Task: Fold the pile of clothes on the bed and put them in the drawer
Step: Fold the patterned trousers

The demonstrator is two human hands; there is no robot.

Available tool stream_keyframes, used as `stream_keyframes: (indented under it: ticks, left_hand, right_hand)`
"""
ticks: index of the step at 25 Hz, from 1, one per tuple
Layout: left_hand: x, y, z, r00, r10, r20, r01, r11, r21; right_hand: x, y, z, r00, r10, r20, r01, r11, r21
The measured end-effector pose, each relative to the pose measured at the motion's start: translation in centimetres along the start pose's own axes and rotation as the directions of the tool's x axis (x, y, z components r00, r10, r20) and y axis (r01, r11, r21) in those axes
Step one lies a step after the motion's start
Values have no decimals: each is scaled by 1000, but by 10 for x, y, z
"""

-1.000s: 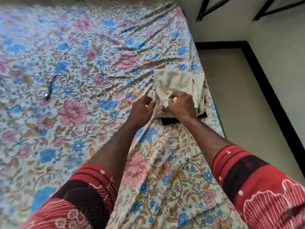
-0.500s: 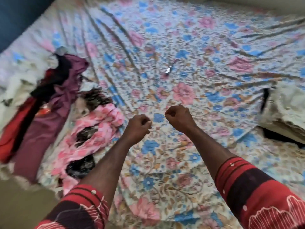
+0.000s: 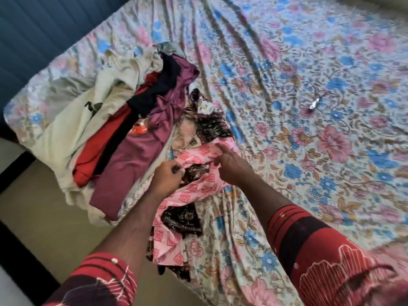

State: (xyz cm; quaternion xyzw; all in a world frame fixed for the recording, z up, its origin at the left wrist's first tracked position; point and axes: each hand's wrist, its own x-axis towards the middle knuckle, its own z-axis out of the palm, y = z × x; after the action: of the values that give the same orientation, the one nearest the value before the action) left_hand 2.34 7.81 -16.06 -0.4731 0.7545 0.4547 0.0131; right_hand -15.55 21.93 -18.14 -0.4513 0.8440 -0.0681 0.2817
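A pile of unfolded clothes lies at the left edge of the bed: a cream garment, a red one, a maroon one and a dark one on top. Beside them sprawls a pink and black patterned garment. My left hand pinches this garment's cloth with curled fingers. My right hand reaches onto its pink part, forefinger stretched out, the other fingers bent into the cloth. No drawer is in view.
A small dark cord with a shiny end lies on the floral sheet at the right. A blue wall runs behind the bed's far corner. Beige floor with a dark border shows at the lower left.
My view has swung left from the folded cream stack to the pile. Both hands left that stack, crossed the bed as empty fists, and now take hold of the pink patterned garment.
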Motion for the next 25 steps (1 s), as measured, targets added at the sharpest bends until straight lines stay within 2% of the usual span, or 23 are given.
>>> stream_keyframes:
  ticks: [2,4,6,7,9,10,11,12,13,14,15,18,19,20,21,22,23,24,25]
  left_hand:
    - [6,-2,-2,999,-6,33,6,1000,-10]
    - [13,-3,-2,998,1,63,0,1000,-26]
    - [19,1,3,995,26,97,-24,999,-23]
    - [21,4,4,994,39,104,-37,999,-20]
    - [25,11,9,995,70,71,-70,998,-3]
    - [27,13,11,996,83,37,-84,996,29]
    - [30,17,13,996,88,14,-89,993,72]
    - [33,20,16,996,88,15,-89,990,110]
    - [35,23,17,996,85,35,-89,989,116]
    - [37,26,19,995,76,66,-82,993,89]
    - [38,29,19,992,67,105,-72,996,51]
    - [38,35,16,976,19,216,-18,1000,-7]
    - [37,34,16,975,14,221,-15,1000,-1]
    - [35,35,14,976,10,219,-12,1000,5]
    - [31,38,12,976,-6,218,6,1000,1]
    - [28,44,10,975,-24,223,33,999,-38]
    - [24,52,7,971,-59,234,88,989,-116]
    - [21,61,3,958,-107,264,171,958,-231]
    - [16,72,-2,931,-140,338,274,878,-392]
  right_hand:
    - [11,-6,3,999,37,6,-36,988,-147]
    - [23,-10,3,994,84,-74,-92,988,-123]
    - [24,-17,-2,982,120,-146,-108,990,87]
    - [23,-20,-7,984,134,-118,-99,959,264]
    - [16,-28,-18,986,115,119,-164,793,587]
    - [13,-29,-21,969,103,223,-221,759,613]
    - [16,-26,-21,963,144,226,-252,778,576]
    - [21,-22,-21,963,239,127,-271,839,471]
    - [26,-18,-21,943,332,-31,-298,880,370]
    - [31,-15,-22,913,372,-166,-309,898,314]
    - [36,-13,-22,908,364,-208,-296,908,298]
    - [50,-12,-24,922,375,-99,-348,913,212]
    - [55,-10,-23,918,389,-80,-356,895,270]
    - [56,-10,-27,913,402,-64,-340,840,422]
    - [57,-12,-34,904,424,-50,-300,715,631]
    - [54,-16,-48,897,442,-15,-232,499,835]
    - [45,-22,-66,905,425,35,-137,213,967]
    - [34,-27,-83,927,371,65,-52,-45,998]
    - [21,-35,-98,948,312,59,15,-229,973]
